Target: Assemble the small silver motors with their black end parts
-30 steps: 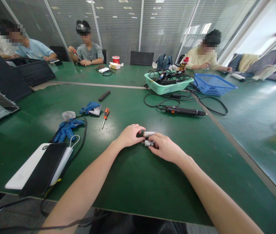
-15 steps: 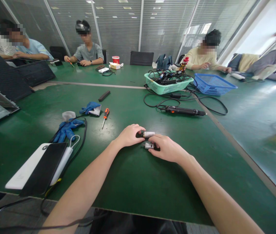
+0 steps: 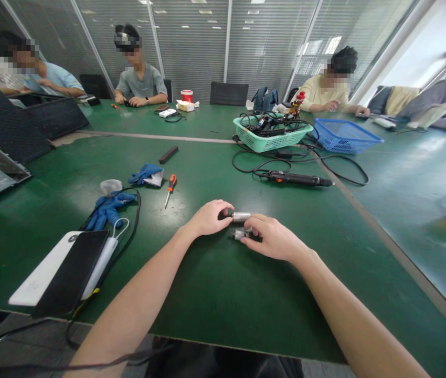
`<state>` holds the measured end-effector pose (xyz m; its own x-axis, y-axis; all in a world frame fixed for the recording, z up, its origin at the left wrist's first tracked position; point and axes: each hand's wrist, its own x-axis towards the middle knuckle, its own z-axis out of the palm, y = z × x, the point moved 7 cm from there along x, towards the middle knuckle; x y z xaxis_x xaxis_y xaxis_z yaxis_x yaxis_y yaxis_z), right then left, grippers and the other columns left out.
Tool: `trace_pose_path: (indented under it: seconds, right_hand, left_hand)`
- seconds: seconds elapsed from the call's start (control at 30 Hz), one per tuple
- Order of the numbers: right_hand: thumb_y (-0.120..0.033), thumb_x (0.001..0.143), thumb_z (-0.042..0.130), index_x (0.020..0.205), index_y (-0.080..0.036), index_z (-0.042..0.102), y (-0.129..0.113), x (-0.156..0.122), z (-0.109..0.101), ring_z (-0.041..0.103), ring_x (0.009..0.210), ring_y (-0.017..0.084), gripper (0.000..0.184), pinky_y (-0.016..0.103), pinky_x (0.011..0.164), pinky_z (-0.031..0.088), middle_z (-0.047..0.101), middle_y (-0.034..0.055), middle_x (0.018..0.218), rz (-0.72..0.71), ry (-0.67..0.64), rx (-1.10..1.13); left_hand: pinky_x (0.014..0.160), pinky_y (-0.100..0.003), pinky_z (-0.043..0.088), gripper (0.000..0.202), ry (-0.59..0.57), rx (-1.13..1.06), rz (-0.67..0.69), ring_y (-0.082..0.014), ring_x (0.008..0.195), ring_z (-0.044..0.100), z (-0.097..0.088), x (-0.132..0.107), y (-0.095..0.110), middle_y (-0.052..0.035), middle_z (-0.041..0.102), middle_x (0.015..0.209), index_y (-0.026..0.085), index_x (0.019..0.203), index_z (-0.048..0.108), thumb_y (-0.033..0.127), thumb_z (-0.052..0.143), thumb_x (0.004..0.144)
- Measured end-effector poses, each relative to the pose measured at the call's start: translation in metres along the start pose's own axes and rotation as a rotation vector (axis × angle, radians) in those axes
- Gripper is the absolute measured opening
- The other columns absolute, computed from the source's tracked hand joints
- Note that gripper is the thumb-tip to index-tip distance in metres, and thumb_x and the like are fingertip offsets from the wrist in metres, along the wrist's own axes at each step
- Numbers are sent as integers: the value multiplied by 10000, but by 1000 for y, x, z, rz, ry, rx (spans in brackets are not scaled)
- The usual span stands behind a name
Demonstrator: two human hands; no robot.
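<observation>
Two small silver cylinders that look like electric motors lie side by side on the green table. At the left end of the far motor [image 3: 241,216], my left hand [image 3: 210,216] curls its thumb and fingers round the dark end. My right hand [image 3: 272,239] comes in from the right, with thumb and forefinger about the near motor [image 3: 239,234]. Its other fingertips lie by the right end of the far one. The hand hides part of the near motor. An orange-handled screwdriver [image 3: 171,188] rests beyond my left hand.
Blue gloves [image 3: 107,210], a white phone-like slab [image 3: 45,270] and a black one [image 3: 71,273] lie at left. Beyond my right hand are a corded electric screwdriver [image 3: 299,179], a green basket [image 3: 274,142] of cables and a blue basket [image 3: 344,139]. Several people sit around.
My right hand has shifted slightly to the right, and its fingers are a little more spread. My left hand's fingers have loosened slightly. Across the table, a person has lowered a screwdriver.
</observation>
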<state>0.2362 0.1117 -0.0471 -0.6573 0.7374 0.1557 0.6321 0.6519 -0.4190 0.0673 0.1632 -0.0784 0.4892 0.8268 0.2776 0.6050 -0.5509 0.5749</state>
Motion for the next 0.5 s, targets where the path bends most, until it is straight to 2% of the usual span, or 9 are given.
trace_pose_path:
  seconds: [0.1,0.23,0.4,0.5]
  right_hand:
    - [-344,957,591,884,-217,554,5,-2,-6,525,684,148,151,296,672,413,602,28,878,24,69,-10]
    - [-270,970,536,847,-214,545,7,-1,-7,543,716,153,135,293,711,433,586,27,861,7,82,14]
    - [-253,943,559,946,-217,598,6,0,-3,567,725,149,53,289,706,445,623,32,927,22,54,47]
    - [-319,928,615,1035,-220,615,2,-3,3,600,785,171,146,300,720,457,651,45,985,23,35,64]
  left_hand:
    - [691,-287,458,207,73,-54,-82,-147,719,585,-6,-1,-5,2,657,829,198,1056,635,351,559,939]
    - [638,-274,413,217,149,-52,-127,-128,645,543,-13,-1,-8,20,621,745,192,925,605,366,488,981]
    - [642,-271,426,135,144,-44,-131,-129,645,546,-12,-5,-5,16,632,756,192,938,607,291,515,938]
    - [655,-279,436,123,119,-10,-100,-135,650,543,-12,-16,2,14,624,760,198,975,608,265,519,926]
